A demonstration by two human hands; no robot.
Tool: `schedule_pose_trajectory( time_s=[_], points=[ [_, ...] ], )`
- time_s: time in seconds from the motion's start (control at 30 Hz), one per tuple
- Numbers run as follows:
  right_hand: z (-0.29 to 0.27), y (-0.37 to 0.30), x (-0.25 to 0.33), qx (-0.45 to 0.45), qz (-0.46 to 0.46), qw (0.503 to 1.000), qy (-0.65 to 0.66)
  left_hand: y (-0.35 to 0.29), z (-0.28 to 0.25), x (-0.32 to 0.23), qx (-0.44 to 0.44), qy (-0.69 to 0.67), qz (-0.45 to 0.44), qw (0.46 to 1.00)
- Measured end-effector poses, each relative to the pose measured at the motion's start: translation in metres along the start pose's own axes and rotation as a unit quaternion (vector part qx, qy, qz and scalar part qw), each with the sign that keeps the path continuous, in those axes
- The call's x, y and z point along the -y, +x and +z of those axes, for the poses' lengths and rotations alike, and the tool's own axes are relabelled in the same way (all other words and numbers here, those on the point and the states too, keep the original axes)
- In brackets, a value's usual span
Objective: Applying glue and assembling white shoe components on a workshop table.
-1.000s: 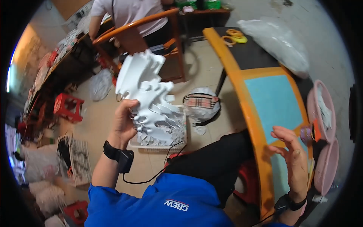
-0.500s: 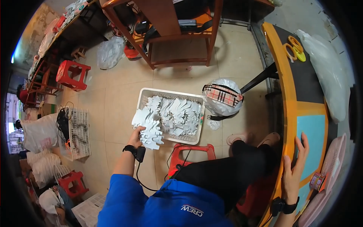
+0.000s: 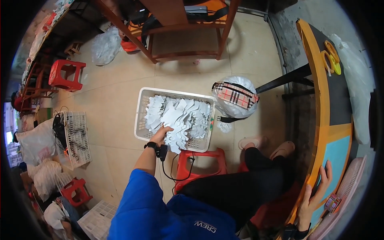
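Note:
My left hand (image 3: 163, 135) is closed on a stack of white wavy-edged cut pieces (image 3: 176, 120), thumb on top. The stack hangs over the front part of a white plastic basket (image 3: 140, 120), which holds many more such white pieces (image 3: 200, 120). Whether the held stack touches the pieces below, I cannot tell. At the right, my right hand (image 3: 316, 196) rests on the yellow edge of a table (image 3: 319, 120), fingers stretched out and holding nothing. Its fingertips lie over a light blue panel (image 3: 336, 154) on the tabletop.
A red stool (image 3: 222, 160) stands against the basket's near side. Right of the basket sits a white plastic bag (image 3: 236, 86) with a plaid waist bag (image 3: 236, 96) on it. Yellow-handled scissors (image 3: 331, 58) lie on the table. A wooden chair (image 3: 188, 56) stands beyond. Another person (image 3: 58, 214) is at lower left.
My left hand has moved right with the stack, from the basket's left corner to over its front middle. My right hand stays at the table edge. The whole view has shifted slightly.

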State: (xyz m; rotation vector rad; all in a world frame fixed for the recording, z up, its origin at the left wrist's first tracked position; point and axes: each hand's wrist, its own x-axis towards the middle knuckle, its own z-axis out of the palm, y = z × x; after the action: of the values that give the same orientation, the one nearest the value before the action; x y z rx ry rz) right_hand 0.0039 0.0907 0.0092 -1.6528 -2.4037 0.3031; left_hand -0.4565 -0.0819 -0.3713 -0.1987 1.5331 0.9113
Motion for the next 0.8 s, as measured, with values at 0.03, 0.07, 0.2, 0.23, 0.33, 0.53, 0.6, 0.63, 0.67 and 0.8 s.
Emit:
schedule_pose_trajectory(
  time_s=[0.03,0.07,0.2,0.23,0.33,0.53,0.6,0.63,0.67,0.8],
  points=[
    [0.002,0.001,-0.001,-0.007,-0.002,1.0,0.012,0.002,0.009,-0.008,0.03,-0.005,-0.002,1.0],
    [0.003,0.001,-0.002,-0.005,0.0,1.0,0.01,0.016,0.012,-0.007,0.009,0.013,-0.014,1.0],
    [0.006,0.0,-0.005,-0.005,0.012,1.0,-0.014,0.048,0.042,-0.023,0.04,0.059,-0.011,0.997],
    [0.006,0.002,-0.003,-0.007,0.004,1.0,-0.017,0.061,0.04,-0.022,0.072,0.033,-0.004,0.997],
    [0.003,0.003,-0.007,0.003,-0.004,0.999,-0.05,0.075,0.045,-0.029,0.071,0.094,-0.018,0.993],
    [0.0,0.002,-0.003,0.01,-0.002,0.997,-0.08,0.078,0.039,-0.016,0.006,0.05,-0.013,0.999],
    [0.002,0.003,-0.001,0.01,0.002,0.998,-0.059,0.078,0.014,-0.003,-0.015,-0.011,0.039,0.999],
    [0.004,0.003,-0.002,0.003,0.003,0.999,-0.043,0.071,0.012,0.004,0.017,-0.138,0.085,0.987],
    [0.005,0.002,-0.002,-0.004,0.004,1.0,-0.028,0.07,0.008,0.013,0.023,-0.221,0.079,0.972],
    [0.006,0.004,0.001,-0.007,-0.001,0.999,-0.034,0.068,-0.015,0.039,-0.054,-0.423,0.132,0.895]
  ],
)
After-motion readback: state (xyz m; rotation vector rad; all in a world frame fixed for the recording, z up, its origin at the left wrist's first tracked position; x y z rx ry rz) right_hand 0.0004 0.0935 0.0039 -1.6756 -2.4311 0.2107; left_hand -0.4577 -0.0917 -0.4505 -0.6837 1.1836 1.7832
